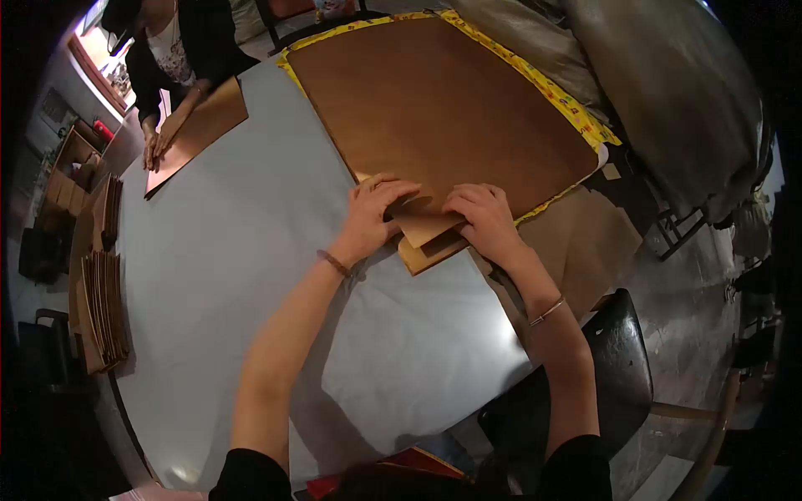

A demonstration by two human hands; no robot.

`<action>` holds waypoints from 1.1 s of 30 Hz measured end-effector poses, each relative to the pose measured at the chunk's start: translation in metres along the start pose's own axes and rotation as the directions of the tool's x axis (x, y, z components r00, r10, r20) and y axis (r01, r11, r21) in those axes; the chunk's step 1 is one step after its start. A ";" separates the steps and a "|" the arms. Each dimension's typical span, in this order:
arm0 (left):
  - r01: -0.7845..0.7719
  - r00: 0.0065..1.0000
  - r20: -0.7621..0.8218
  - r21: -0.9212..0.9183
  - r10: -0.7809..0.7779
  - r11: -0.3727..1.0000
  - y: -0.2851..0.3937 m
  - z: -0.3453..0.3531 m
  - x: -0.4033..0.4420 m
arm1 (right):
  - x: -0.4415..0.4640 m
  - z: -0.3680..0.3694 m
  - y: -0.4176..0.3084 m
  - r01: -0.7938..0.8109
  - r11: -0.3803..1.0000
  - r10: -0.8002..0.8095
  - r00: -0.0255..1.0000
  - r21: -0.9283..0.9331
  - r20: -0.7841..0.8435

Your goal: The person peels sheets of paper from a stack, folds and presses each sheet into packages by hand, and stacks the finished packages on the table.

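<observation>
Both my hands are at the near edge of a large brown paper sheet [443, 100] on the table. My left hand [373, 219] has its fingers curled over the left side of a folded piece of brown paper [424, 225], thumb beneath. On the right side, my right hand [486, 219] grips the same paper between bent fingers and thumb. The folded paper is raised and tilted between the hands. Just under it, a brown flap [415, 260] sticks out over the table; whether the two are joined I cannot tell.
Yellow patterned material [535, 71] borders the big sheet. Across the grey-covered table [225, 275], another person's hands [163, 138] press a folded brown sheet [209, 121]. Stacked folded brown paper [102, 309] stands at the left edge. A black chair [618, 359] is at my right.
</observation>
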State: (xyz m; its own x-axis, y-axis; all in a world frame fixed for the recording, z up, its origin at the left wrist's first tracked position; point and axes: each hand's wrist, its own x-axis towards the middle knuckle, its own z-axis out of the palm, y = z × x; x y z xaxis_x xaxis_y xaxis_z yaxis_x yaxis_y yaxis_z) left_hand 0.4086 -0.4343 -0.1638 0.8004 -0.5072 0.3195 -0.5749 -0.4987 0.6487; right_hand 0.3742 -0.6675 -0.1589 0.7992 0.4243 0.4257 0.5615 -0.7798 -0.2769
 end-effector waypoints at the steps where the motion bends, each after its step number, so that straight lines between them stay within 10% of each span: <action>1: -0.001 1.000 0.028 -0.001 0.001 1.000 -0.001 0.000 -0.001 | 0.000 -0.003 0.000 -0.021 1.000 0.021 1.000 -0.008 0.010; 33: -0.237 0.971 0.052 0.037 0.235 0.971 -0.001 0.004 -0.004 | 0.006 -0.017 -0.010 -0.133 0.991 0.123 0.970 0.035 0.208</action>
State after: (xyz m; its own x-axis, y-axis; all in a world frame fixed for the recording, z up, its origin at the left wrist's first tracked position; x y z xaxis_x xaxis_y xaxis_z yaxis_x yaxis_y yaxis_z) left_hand 0.4056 -0.4349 -0.1690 0.6327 -0.6464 0.4265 -0.7544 -0.3900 0.5281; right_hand 0.3694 -0.6649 -0.1385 0.8890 0.4120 0.1997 0.4576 -0.8126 -0.3609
